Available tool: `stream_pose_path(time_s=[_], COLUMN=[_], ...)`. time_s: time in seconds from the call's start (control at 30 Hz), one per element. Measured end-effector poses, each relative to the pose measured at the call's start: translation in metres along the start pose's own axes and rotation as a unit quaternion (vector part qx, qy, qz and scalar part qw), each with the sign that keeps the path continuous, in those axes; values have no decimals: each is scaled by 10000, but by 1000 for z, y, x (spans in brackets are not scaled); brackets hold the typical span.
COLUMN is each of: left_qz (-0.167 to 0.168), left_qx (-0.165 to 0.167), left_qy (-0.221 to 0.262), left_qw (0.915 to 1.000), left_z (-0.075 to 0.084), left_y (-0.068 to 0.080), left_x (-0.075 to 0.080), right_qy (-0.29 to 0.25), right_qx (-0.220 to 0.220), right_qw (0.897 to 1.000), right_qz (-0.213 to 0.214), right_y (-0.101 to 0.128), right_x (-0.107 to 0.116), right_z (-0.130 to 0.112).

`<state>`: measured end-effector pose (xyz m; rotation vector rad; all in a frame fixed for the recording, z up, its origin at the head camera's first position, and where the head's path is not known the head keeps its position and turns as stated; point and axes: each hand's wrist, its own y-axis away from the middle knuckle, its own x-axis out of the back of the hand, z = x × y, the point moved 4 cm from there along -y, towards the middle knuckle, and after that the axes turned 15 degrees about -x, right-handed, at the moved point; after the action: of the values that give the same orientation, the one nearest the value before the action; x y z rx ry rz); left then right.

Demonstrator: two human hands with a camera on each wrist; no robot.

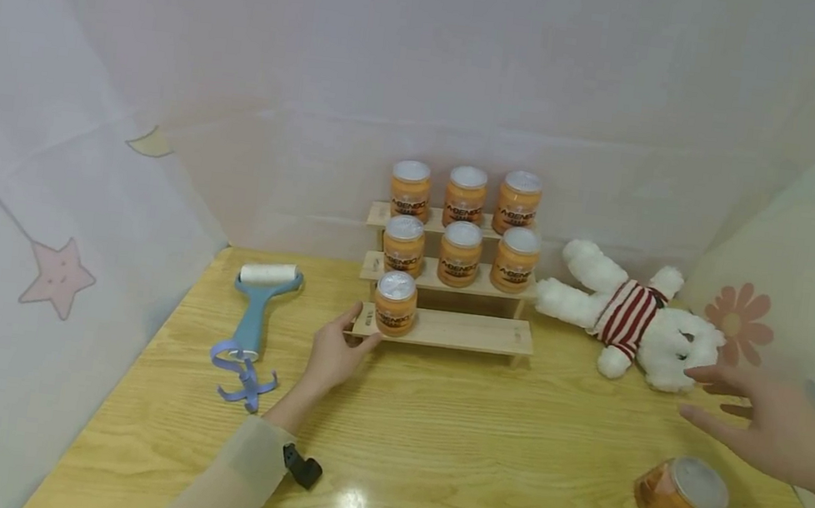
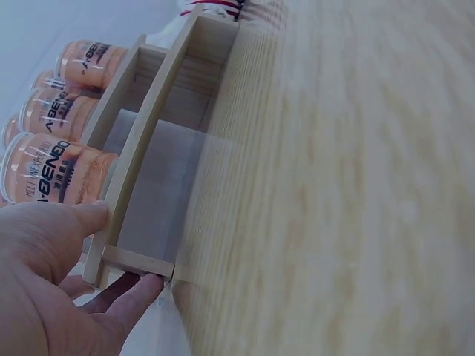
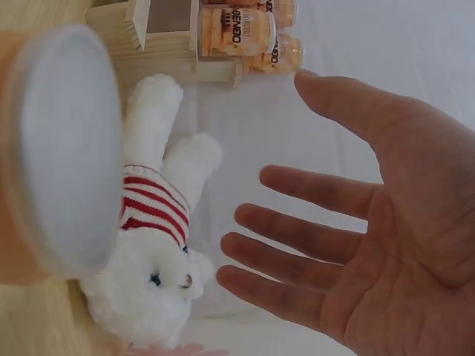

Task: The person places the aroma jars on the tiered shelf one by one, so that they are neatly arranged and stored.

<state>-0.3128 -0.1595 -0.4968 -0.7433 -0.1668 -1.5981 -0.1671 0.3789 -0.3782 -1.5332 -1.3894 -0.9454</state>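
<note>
My left hand (image 1: 336,352) holds the left end of the lowest step of a three-step wooden display stand (image 1: 474,332). In the left wrist view its thumb lies on the board's edge beside an orange jar (image 2: 56,169), and its fingers reach around the end leg. That jar (image 1: 395,307) stands upright at the left of the lowest step, with the silver lid up. My right hand (image 1: 773,421) hovers with fingers spread over the right of the table, holding nothing. Below it a separate orange jar (image 1: 678,494) is on the table, large and blurred in the right wrist view.
Three jars (image 1: 459,256) stand on the middle step and three more (image 1: 465,198) on the top one. A white plush toy in a striped shirt (image 1: 630,317) lies right of the stand. At left are a blue-handled lint roller (image 1: 254,316) and a purple hook piece (image 1: 247,387).
</note>
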Motion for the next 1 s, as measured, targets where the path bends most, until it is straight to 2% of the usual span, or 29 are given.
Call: stream_pose_path(time_s=[0.2,0.33,0.5,0.57,0.63,0.83,1.0], left_qz=[11,-4,14,22,12,14,25], left_qx=[-25,0,5,-15,-29,28,34], left_qy=[13,-19,20,19,16,20,-30], left_qw=[10000,10000,10000,10000,10000,10000,10000], left_z=[1,1,1,1,1,0,-2], left_y=[0,0,1,1,1,0,0], left_x=[0,0,0,-1,-1,-1,0], right_qy=[-60,-176,-338,-340,-324,-270,-459], right_qx=[-183,-247,-374,-386,-389,-200,157], right_qw=[9979,9916,9726,9668,9648,9676,9656], right_qz=[-616,-1256,-2268,-2501,-2580,-2503,-2554], right_y=[18,30,34,34,34,36,29], right_x=[-17,-29,-42,-45,-46,-47,-47], right_z=[15,25,32,33,32,31,31])
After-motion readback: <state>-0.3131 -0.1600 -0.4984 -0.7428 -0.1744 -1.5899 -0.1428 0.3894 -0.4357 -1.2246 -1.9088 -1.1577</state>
